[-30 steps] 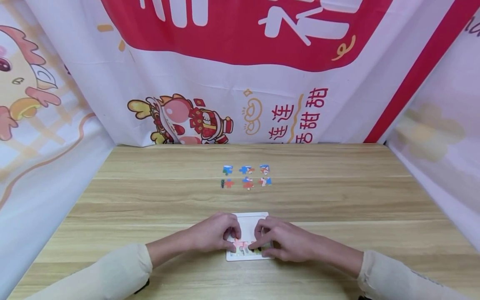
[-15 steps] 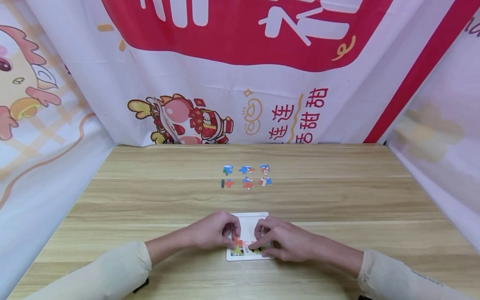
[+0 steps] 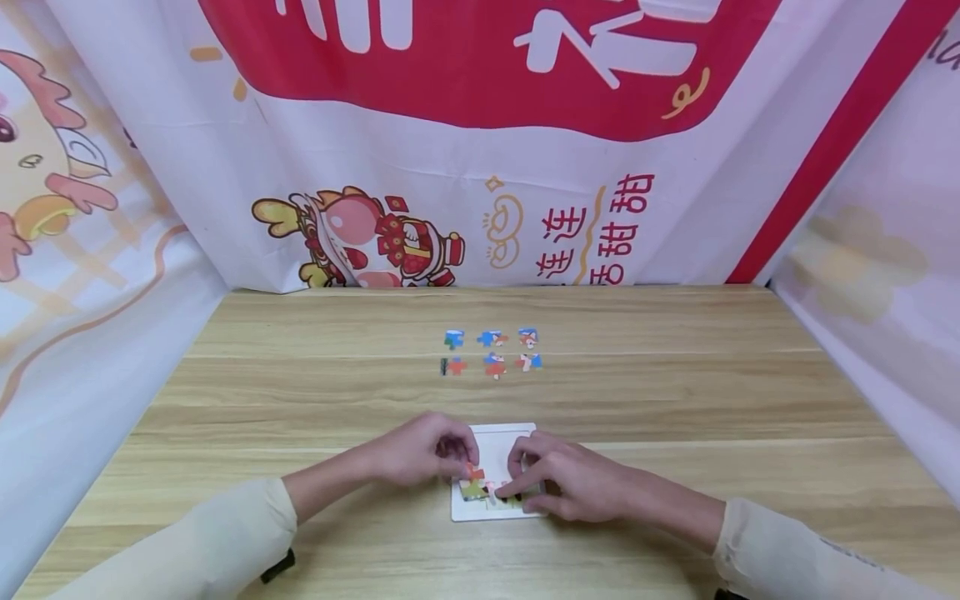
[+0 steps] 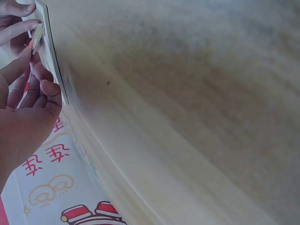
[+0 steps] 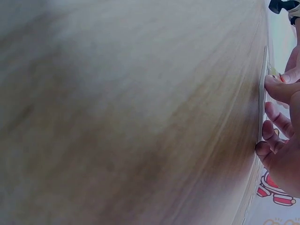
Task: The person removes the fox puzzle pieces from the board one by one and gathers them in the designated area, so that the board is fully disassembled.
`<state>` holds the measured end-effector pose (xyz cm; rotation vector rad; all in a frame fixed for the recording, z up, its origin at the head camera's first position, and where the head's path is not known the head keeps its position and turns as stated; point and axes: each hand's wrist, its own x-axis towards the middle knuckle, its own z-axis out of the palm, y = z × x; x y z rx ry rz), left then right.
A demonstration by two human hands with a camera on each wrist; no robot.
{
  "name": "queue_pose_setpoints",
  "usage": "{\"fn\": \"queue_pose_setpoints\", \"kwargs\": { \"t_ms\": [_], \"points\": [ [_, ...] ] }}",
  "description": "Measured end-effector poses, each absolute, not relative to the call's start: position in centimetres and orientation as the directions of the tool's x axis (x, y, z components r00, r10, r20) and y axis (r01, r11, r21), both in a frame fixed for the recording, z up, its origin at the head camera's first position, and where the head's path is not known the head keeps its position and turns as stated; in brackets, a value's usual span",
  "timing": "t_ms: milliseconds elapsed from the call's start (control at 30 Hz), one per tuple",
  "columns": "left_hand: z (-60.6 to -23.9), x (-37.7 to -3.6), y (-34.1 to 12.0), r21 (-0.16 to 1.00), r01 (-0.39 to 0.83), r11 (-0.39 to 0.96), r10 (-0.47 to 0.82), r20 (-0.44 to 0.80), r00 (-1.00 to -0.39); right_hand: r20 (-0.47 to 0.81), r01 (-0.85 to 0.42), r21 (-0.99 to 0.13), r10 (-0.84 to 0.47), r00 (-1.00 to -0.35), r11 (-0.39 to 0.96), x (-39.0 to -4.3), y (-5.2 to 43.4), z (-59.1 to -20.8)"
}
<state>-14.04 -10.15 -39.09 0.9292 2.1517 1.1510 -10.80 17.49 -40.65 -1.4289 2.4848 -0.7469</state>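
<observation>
Backdrop: printed banners in white and red with cartoon figures hang behind and on both sides of the work area.
Surface: a light wooden table with lengthwise grain fills the lower half of the head view.
Puzzle tray: a small white tray lies flat near the front edge of the table, between the two hands; its far part is bare white, its near part holds coloured pieces.
Left hand: the left hand rests at the tray's left edge, fingers curled, and pinches a red-orange puzzle piece between thumb and fingertips; the piece sits just above the tray's left part, tilted in the left wrist view.
Right hand: the right hand lies over the tray's right side, fingers bent, fingertips pressing on the fitted pieces in the near row; whether it pinches one cannot be told.
Fitted pieces: green, pink and dark patches, touching one another along the tray's near edge, partly hidden under fingers.
Loose pieces: six small pieces lie in two rows of three farther back on the table, well apart from the tray, mostly blue in the far row and red in the near row.
Sleeves: both forearms wear cream sleeves.
</observation>
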Motion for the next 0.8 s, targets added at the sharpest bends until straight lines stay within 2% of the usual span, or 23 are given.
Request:
{"fn": "queue_pose_setpoints", "kwargs": {
  "t_ms": [367,800],
  "points": [
    [-39.0,-15.1,-10.9,0.854,0.337,0.397,0.758,-0.099,-0.644,0.094,-0.729,-0.559,-0.843,-0.529,0.395,-10.9,17.3,-40.4],
    [-39.1,-16.7,-12.2,0.841,0.311,0.444,0.680,-0.090,-0.728,0.052,-0.696,-0.581,-0.834,-0.549,0.422,-10.9,17.2,-40.3]
  ]
}}
